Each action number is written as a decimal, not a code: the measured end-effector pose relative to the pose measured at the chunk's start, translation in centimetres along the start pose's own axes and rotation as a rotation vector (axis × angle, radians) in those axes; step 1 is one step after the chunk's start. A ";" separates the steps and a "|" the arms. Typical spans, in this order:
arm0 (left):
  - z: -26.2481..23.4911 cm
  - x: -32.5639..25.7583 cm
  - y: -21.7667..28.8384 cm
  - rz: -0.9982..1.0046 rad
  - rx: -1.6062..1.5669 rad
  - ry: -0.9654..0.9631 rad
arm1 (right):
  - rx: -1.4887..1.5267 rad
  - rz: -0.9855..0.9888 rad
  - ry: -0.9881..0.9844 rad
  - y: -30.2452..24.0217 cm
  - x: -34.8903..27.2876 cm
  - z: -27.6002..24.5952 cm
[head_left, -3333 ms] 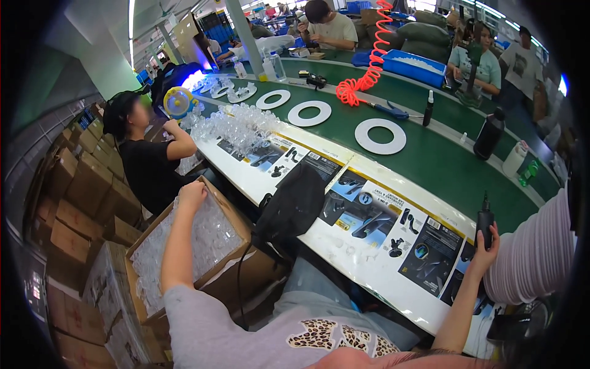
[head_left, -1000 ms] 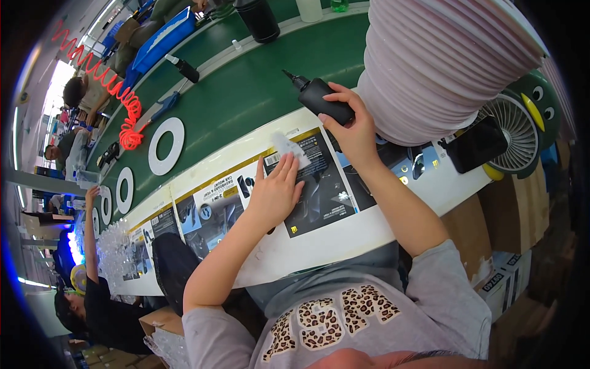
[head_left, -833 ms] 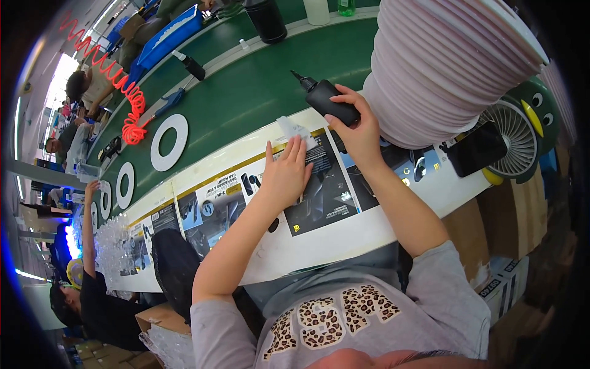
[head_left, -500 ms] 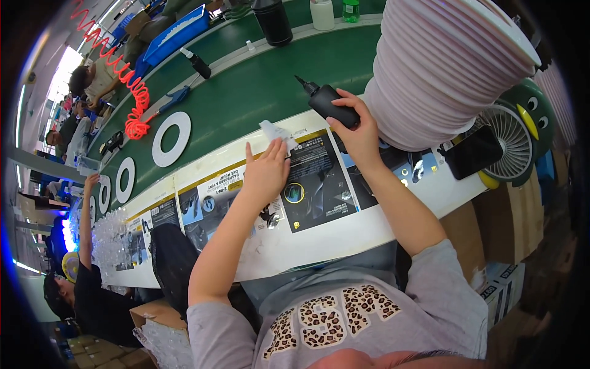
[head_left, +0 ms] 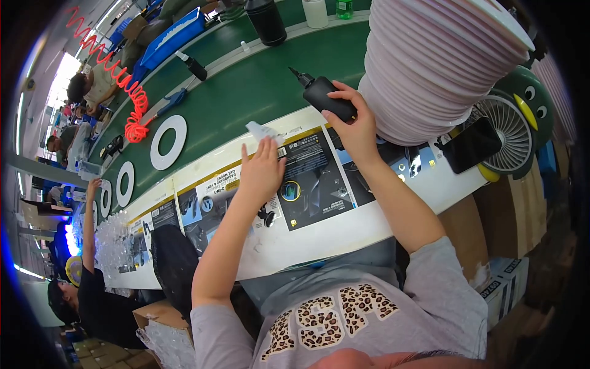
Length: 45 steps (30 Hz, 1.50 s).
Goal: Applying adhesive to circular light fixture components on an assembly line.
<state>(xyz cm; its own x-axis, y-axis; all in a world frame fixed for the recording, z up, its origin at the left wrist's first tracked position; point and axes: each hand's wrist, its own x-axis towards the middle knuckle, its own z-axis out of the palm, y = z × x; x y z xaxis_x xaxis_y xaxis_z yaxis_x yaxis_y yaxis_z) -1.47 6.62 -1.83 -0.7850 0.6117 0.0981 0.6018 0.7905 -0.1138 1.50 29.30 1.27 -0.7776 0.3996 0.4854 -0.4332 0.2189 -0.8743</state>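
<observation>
work looked barely begun: your left hand (head_left: 263, 172) lay mostly flat on the printed sheets (head_left: 313, 178) at the bench edge, its fingertips pinching a small clear plastic piece (head_left: 260, 131) just above the sheets, while your right hand (head_left: 355, 126) was clenched round a black handheld tool (head_left: 326, 97), its tip out over the green belt (head_left: 246, 98). no finished piece showed beside you, so nearly all seemed left to do.

counted, largest first: one tall stack of white discs (head_left: 430, 61) touching your right wrist; one penguin-shaped fan (head_left: 513, 123) past it; four white rings (head_left: 168, 142) on the belt, perhaps more where the rim blurred; one red coiled hose (head_left: 120, 74); one black tool; one small black part (head_left: 268, 216) by your left wrist; one clear piece.
</observation>
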 end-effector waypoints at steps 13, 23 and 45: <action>0.8 8.0 7.4 0.120 -0.145 0.100 | -0.027 -0.008 0.041 0.6 0.2 0.2; 0.9 6.2 3.0 0.063 -0.069 0.111 | -0.117 -0.035 0.043 1.7 0.2 -0.1; -1.7 -5.9 -10.4 -0.256 0.110 0.007 | -0.135 -0.080 0.018 1.4 0.0 0.3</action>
<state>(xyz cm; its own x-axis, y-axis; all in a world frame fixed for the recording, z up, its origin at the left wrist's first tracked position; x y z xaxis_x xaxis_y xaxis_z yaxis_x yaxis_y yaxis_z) -2.84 -5.16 0.48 -0.9080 0.3934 0.1444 0.3645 0.9115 -0.1907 0.69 29.36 0.03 -0.7346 0.3917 0.5541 -0.4271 0.3676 -0.8261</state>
